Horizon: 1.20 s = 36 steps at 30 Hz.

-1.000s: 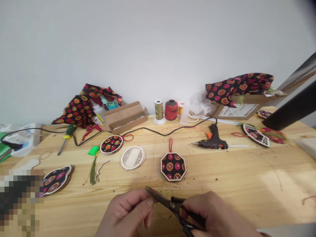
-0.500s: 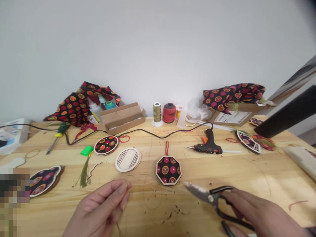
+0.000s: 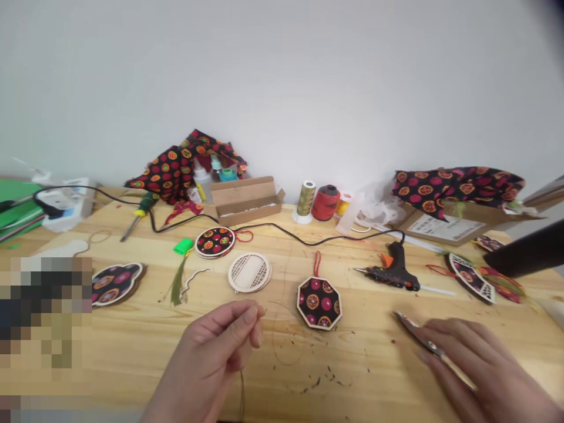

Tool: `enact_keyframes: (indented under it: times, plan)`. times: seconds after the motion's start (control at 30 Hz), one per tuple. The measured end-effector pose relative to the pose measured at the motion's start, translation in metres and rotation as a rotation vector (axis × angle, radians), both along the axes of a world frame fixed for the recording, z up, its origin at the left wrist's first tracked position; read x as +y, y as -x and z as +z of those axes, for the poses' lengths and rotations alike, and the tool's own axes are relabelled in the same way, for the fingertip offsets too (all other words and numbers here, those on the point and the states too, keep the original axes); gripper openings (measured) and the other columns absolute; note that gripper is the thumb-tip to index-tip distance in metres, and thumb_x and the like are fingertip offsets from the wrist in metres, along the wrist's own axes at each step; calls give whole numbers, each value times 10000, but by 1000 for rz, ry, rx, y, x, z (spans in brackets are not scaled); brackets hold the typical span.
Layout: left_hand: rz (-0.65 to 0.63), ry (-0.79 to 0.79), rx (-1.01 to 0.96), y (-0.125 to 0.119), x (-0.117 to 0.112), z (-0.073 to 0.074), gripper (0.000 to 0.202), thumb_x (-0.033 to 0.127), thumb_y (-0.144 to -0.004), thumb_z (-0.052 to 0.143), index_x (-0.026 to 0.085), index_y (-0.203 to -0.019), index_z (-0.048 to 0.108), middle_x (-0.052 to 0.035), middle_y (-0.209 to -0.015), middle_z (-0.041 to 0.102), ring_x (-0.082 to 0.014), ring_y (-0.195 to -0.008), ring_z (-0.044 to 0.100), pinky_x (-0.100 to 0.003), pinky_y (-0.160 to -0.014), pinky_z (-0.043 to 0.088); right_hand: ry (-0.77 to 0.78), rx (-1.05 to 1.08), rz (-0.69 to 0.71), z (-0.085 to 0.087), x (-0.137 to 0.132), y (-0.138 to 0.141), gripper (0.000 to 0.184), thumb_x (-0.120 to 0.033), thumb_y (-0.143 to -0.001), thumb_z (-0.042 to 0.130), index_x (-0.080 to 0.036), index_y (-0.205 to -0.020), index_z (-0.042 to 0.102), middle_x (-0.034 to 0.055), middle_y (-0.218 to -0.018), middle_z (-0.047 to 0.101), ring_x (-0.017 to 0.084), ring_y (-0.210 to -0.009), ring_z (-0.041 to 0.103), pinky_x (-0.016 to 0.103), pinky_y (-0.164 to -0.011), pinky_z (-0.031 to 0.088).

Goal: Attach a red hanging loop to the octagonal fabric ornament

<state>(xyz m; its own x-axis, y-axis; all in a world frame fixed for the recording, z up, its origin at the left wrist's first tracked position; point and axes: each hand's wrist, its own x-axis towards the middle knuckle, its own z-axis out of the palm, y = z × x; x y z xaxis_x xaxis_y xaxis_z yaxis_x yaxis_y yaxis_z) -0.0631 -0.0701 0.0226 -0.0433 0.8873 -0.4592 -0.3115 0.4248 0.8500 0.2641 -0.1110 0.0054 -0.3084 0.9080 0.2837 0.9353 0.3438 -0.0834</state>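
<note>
My left hand point(image 3: 220, 352) is closed in a pinch, thumb against forefinger. A thin olive thread point(image 3: 242, 393) hangs beneath its palm; the part between the fingertips is too fine to see. My right hand point(image 3: 484, 364) grips a pair of scissors point(image 3: 416, 332), tilted with the blades together, tips pointing up and left just over the tabletop. Between the hands lies an octagonal ornament point(image 3: 319, 302) with patterned dark fabric, a pale wooden rim and a red cord loop. Past my left fingertips rests a round wooden lattice piece point(image 3: 250, 272).
A black glue gun point(image 3: 392, 270) lies beyond the scissors, its cord point(image 3: 304, 239) crossing the table. At the back stand thread spools point(image 3: 325, 203) and an open cardboard box point(image 3: 247, 200). A round fabric ornament point(image 3: 215, 242), a green tassel point(image 3: 178, 279) and a screwdriver point(image 3: 138, 216) lie leftward.
The view has swung left, so the table items appear further right. My right hand has turned the scissors edge-on and lowered them towards the table, blades now together. My left hand keeps its pinch.
</note>
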Motion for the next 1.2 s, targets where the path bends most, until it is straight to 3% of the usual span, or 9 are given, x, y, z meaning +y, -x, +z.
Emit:
enact_keyframes:
  times: [0.1,0.17,0.23,0.33,0.53,0.8,0.87,1.03,1.2]
  plan:
    - [13,1,-17,3,-2,-2,209,337,-648,748,143,-637,671,18,-557,558,-52,-459,306,-152,-427,272,25,158,139,11,24,77,155,-213,-876,490,-207,-900,643,62,-845,624,211,-828,533,342,-723,458]
    - [26,-2,-28,4,-3,-1,200,338,-652,744,149,-656,680,19,-558,564,-51,-452,303,-152,-428,273,30,188,154,13,36,120,179,-161,-884,472,-193,-801,628,58,-809,601,212,-831,497,352,-730,422]
    - [46,-4,-33,6,-4,0,188,330,-648,747,153,-661,686,19,-553,569,-52,-451,310,-151,-431,276,59,93,182,13,46,150,136,-98,-846,505,-177,-817,612,65,-833,587,220,-829,463,373,-739,397]
    - [49,-3,-40,9,-5,0,181,321,-647,751,153,-645,684,22,-546,563,-53,-459,311,-144,-436,277,136,-63,214,15,57,172,138,-32,-785,531,-146,-804,605,82,-836,565,234,-829,433,392,-744,382]
    - [23,-15,-70,16,-4,-8,176,327,-693,725,158,-669,681,23,-579,562,-52,-482,315,-134,-450,281,163,-187,222,14,68,184,137,-53,-789,532,-136,-738,629,95,-741,556,260,-789,428,404,-680,368]
    - [29,-21,-63,15,-3,-9,169,322,-697,722,159,-681,683,19,-582,562,-54,-479,311,-153,-450,281,147,-146,211,3,67,184,124,-41,-772,552,-128,-725,626,101,-752,567,246,-784,432,391,-686,369]
    - [42,-19,-49,14,-4,-7,178,329,-679,734,157,-680,688,15,-579,572,-54,-470,303,-160,-439,269,188,-5,193,3,66,179,162,-16,-781,527,-138,-714,612,84,-753,571,222,-776,440,365,-696,371]
    - [50,-24,-9,11,-4,-6,213,356,-664,738,149,-695,706,2,-624,597,-51,-469,272,-172,-432,237,320,584,62,10,58,165,185,-79,-819,516,-179,-680,584,22,-728,562,177,-790,467,305,-722,372]
    - [12,-27,18,-2,1,-2,319,415,-686,708,144,-849,742,71,-468,366,-66,-476,215,-179,-436,195,678,1014,-141,24,48,164,154,-281,-790,570,-175,-688,616,-11,-643,506,132,-631,429,267,-598,328]
